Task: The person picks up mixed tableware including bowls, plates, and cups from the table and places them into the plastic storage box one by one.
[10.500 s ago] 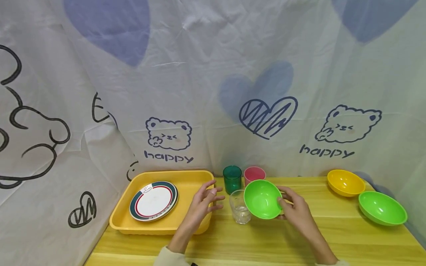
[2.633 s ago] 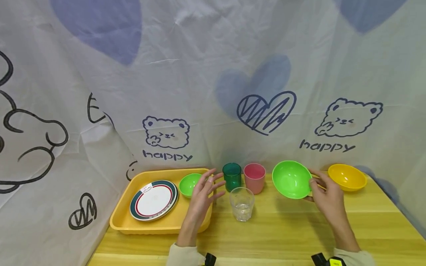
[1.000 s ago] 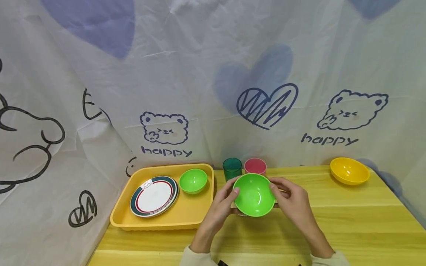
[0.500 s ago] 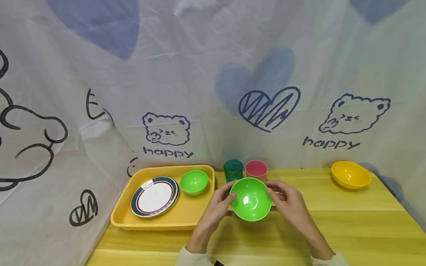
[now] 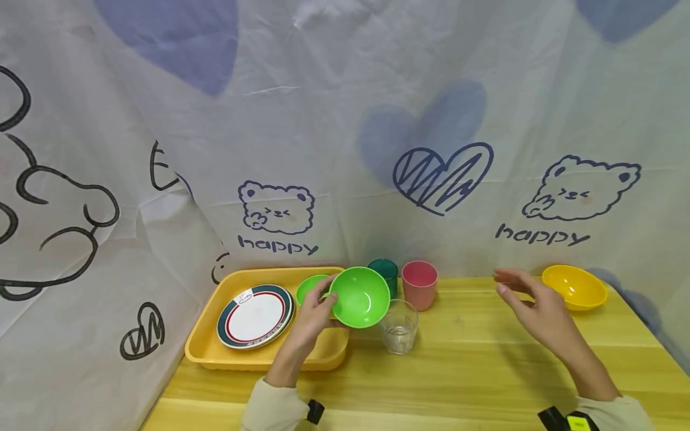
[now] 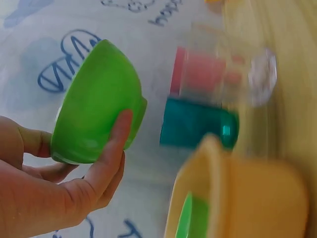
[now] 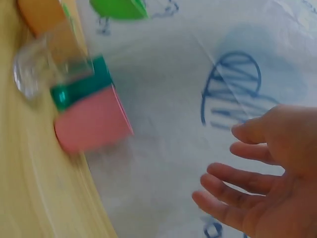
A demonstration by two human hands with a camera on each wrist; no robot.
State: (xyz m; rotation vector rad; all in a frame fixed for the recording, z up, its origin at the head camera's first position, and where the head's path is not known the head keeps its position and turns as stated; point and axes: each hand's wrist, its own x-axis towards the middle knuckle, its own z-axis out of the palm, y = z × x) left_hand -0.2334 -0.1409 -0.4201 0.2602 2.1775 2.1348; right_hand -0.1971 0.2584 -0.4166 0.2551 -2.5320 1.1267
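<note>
My left hand (image 5: 308, 314) grips a green bowl (image 5: 361, 297) by its left side, thumb at the rim and fingers against the outside. It is raised beside the tray's right edge, its inside facing the head camera. In the left wrist view the bowl (image 6: 94, 109) appears side-on, clear of the cups. My right hand (image 5: 539, 308) holds nothing; its fingers are spread in the right wrist view. It hovers just left of a yellow bowl (image 5: 582, 287) and partly overlaps it. A smaller green bowl (image 5: 306, 288) sits in the yellow tray (image 5: 259, 359), partly behind my left hand.
White plates (image 5: 256, 317) with a green-and-red border lie stacked in the tray's left part. Right of the tray stand a clear glass (image 5: 399, 335), a teal cup (image 5: 387, 270) and a pink cup (image 5: 420, 286). A printed cloth (image 5: 345, 131) hangs behind the wooden table.
The smaller green bowl went from my right hand into the tray. The other green bowl came from the right into both hands; now my left alone holds it, while my right has moved rightward.
</note>
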